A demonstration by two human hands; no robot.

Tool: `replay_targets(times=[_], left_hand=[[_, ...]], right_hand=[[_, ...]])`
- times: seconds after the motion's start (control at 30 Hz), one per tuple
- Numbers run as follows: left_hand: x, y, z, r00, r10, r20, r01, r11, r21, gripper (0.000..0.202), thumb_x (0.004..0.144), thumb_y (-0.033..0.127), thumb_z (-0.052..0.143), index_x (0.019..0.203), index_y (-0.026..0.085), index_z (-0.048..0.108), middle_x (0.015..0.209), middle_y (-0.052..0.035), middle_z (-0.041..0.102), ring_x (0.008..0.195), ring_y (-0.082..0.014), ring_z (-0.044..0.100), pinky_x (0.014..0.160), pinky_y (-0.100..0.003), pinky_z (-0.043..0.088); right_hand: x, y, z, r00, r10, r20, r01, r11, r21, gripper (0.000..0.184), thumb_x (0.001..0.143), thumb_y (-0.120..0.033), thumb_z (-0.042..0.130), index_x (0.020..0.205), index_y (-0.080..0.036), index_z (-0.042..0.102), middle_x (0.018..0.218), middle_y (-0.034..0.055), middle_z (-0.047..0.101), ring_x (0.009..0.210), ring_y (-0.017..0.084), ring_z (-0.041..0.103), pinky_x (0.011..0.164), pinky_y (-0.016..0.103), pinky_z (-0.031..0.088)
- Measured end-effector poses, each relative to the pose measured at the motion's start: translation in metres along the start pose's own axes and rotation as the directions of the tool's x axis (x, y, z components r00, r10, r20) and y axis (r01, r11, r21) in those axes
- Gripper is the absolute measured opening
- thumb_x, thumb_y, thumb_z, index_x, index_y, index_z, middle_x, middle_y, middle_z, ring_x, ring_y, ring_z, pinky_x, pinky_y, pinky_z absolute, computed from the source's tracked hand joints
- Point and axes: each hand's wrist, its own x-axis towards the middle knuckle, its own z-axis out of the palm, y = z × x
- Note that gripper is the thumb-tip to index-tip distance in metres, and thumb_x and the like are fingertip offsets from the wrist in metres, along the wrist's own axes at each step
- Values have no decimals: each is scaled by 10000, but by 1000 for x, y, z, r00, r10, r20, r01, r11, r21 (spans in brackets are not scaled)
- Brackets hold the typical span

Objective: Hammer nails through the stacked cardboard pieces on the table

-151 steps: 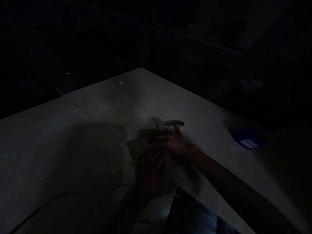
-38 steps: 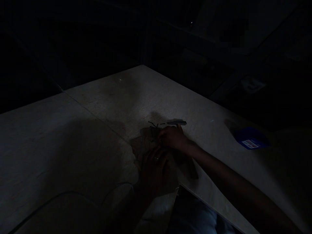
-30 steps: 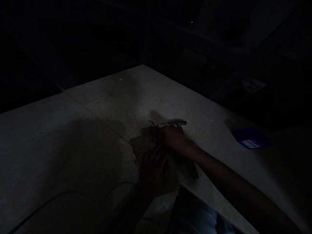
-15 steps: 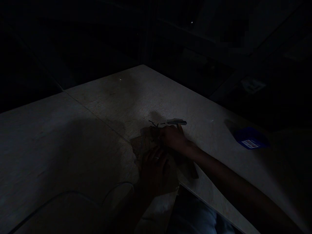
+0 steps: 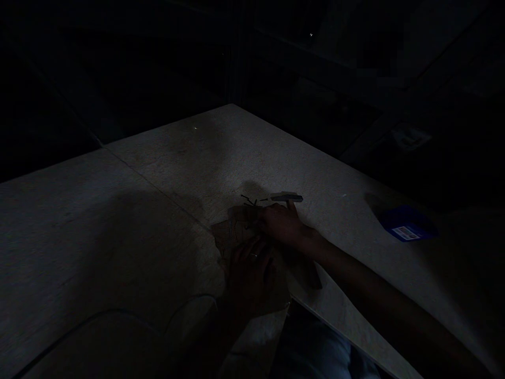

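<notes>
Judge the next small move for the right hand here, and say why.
Probably pinch one of the small dark bits with the right hand: it rests just beside them, while the left hand presses the brown sheet flat on the table. Dim light hides finer detail.

One head-worn camera, looking forward and steeply down across a pale table (image 5: 165, 173) from its near edge. Left hand (image 5: 250, 273) and right hand (image 5: 282, 223) sit close, just below frame centre. Far table corner points away; background very dark, possibly shelving (image 5: 335, 68).
</notes>
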Motion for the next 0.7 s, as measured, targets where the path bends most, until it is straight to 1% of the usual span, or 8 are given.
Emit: replay_targets(times=[0.17, 0.23, 0.3, 0.37, 0.47, 0.57, 0.63, 0.7], left_hand=[[0, 1, -1, 1000, 1, -20, -1, 1000, -12, 353, 947, 205, 490, 1259, 190, 656, 1348, -86, 659, 1293, -274, 550, 1102, -488, 375], [1, 0, -2, 1000, 0, 6, 0, 1000, -12, 358, 949, 202, 490, 1270, 191, 648, 1368, -86, 646, 1302, -275, 544, 1101, -491, 375], [1, 0, -2, 999, 12, 42, -11, 1000, -16, 362, 950, 214, 501, 1285, 192, 637, 1396, -84, 627, 1315, -279, 535, 1097, -498, 378], [2, -1, -2, 999, 18, 50, -17, 1000, -21, 355, 954, 222, 508, 1284, 195, 635, 1413, -82, 616, 1322, -278, 531, 1093, -501, 381], [1, -2, -2, 999, 11, 31, -10, 1000, -28, 328, 962, 228, 504, 1255, 204, 652, 1398, -83, 626, 1323, -269, 534, 1098, -494, 383], [1, -2, -1, 999, 8, 31, -7, 1000, -25, 341, 957, 227, 510, 1268, 208, 648, 1387, -88, 633, 1328, -272, 530, 1105, -497, 383], [1, -2, -1, 1000, 3, 26, -3, 1000, -24, 342, 956, 230, 516, 1272, 209, 647, 1386, -86, 634, 1327, -274, 530, 1102, -497, 382], [1, -2, -1, 1000, 4, 19, -4, 1000, -26, 330, 958, 235, 520, 1258, 208, 652, 1386, -81, 635, 1322, -272, 534, 1100, -494, 379]], right_hand=[[-3, 4, -14, 992, -121, -19, 121, 992, 20, 223, 941, -152, 543, 951, -188, 762, 983, 112, 774, 927, 239, 715, 726, 280, 441], [0, 10, -18, 986, -143, -81, 150, 984, 93, 216, 928, -148, 557, 944, -199, 767, 982, 90, 774, 908, 225, 713, 738, 275, 449], [6, 20, -18, 976, -144, -165, 178, 961, 212, 205, 908, -145, 577, 938, -204, 771, 968, 61, 777, 884, 205, 715, 759, 267, 462], [17, 34, -13, 970, -101, -222, 173, 926, 335, 199, 873, -120, 602, 934, -196, 776, 939, 42, 782, 861, 190, 722, 763, 258, 479], [35, 58, 0, 966, 71, -247, 57, 878, 475, 207, 846, -92, 610, 902, -190, 784, 882, 35, 788, 816, 188, 738, 742, 256, 512], [50, 74, 16, 953, 163, -257, -16, 870, 494, 227, 836, -79, 607, 856, -205, 795, 899, 48, 796, 834, 222, 754, 752, 290, 540], [54, 78, 25, 947, 190, -260, -38, 868, 495, 256, 809, -52, 616, 849, -222, 803, 945, 54, 799, 850, 242, 759, 766, 310, 553], [56, 77, 31, 942, 211, -259, -54, 861, 505, 281, 813, -48, 608, 888, -228, 810, 979, 60, 800, 814, 243, 763, 755, 321, 563]])
